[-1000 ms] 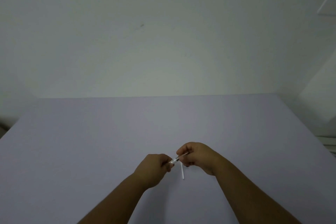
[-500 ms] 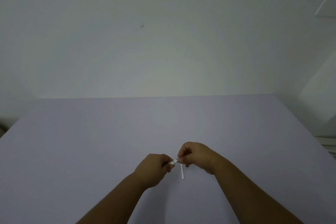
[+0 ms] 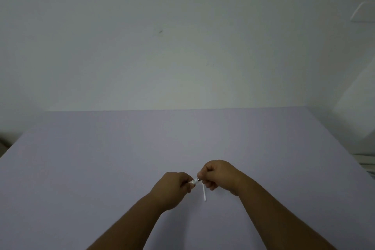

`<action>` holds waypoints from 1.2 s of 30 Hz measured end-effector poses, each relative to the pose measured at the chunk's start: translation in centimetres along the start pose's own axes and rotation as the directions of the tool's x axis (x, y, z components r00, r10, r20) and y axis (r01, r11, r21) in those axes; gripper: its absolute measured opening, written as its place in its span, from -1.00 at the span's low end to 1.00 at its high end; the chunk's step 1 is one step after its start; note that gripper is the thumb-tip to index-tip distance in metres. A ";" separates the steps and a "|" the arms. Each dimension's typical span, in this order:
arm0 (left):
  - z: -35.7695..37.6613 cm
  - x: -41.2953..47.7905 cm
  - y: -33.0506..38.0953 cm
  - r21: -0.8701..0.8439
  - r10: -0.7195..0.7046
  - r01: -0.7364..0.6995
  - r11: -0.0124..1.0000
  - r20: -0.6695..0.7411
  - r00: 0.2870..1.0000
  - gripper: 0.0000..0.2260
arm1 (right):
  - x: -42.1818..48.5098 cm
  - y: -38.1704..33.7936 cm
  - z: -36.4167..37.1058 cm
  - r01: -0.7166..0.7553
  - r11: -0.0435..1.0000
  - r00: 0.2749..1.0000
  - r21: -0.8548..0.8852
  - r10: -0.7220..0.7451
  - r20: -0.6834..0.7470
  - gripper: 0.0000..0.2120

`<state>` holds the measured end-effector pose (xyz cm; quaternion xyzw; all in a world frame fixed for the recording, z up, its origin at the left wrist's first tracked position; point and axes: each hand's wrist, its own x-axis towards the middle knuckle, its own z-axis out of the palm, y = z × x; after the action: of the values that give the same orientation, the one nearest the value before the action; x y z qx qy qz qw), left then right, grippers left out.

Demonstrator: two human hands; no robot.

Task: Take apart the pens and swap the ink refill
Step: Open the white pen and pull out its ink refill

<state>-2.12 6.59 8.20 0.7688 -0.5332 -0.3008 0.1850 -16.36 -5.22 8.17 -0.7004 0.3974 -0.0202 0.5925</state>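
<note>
Both hands closed on one pen [image 3: 195,181]: left hand [image 3: 174,185] fisted around the barrel end, right hand [image 3: 218,175] pinching the tip end, only a short clear-and-metal section visible between them. All above the lavender table [image 3: 101,158], near its front. Thin white refill [image 3: 204,192] angles down below the right fingers; can't tell if held or lying on the table.

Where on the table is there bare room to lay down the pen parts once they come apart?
Nearly everywhere. The table lies bare from its far edge down to the left hand and right hand, and out to both side edges. The only crowded patch is between the hands, at the pen, and just below, where the thin white refill is.
</note>
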 end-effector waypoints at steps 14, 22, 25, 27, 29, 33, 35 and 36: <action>0.0 0.0 -0.1 -0.028 -0.023 0.023 0.999 -0.001 1.000 -0.79 | -0.4 0.0 0.0 0.004 1.000 1.000 0.024 -0.004 -0.010 -0.86; -0.1 0.0 0.2 -0.052 -0.030 0.030 0.998 0.001 1.000 -0.80 | -0.2 0.2 0.1 -0.050 0.983 0.999 0.179 0.050 0.003 -0.83; -0.1 -0.1 0.1 -0.107 -0.042 0.043 0.993 0.011 0.999 -0.81 | -0.2 0.1 0.2 -0.026 0.959 0.997 0.281 0.046 -0.064 -0.94; -0.2 -0.1 0.1 -0.158 -0.047 0.050 0.986 0.025 0.999 -0.80 | -0.1 -0.1 0.1 0.031 0.906 0.994 0.423 0.017 -0.109 -0.91; -0.2 0.0 0.1 -0.235 -0.070 0.078 0.969 0.038 0.997 -0.81 | -0.1 -0.5 0.0 0.061 0.855 0.993 0.514 0.001 -0.120 -0.84; -0.2 0.0 0.7 -0.407 -0.121 0.152 0.901 0.101 0.987 -0.81 | 0.3 -0.7 0.0 0.075 0.842 0.985 0.534 0.022 -0.172 -0.83; -0.2 0.0 0.9 -0.470 -0.121 0.162 0.868 0.117 0.986 -0.81 | 0.5 -0.8 0.2 0.084 0.844 0.978 0.530 0.031 -0.205 -0.86; -0.2 -0.1 1.0 -0.496 -0.121 0.165 0.852 0.119 0.985 -0.81 | 0.6 -0.8 0.2 0.089 0.845 0.976 0.527 0.032 -0.215 -0.88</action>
<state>-2.74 6.25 9.00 0.7180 -0.3845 -0.4743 0.3342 -15.41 -5.45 8.50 -0.5074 0.4274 -0.2145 0.7168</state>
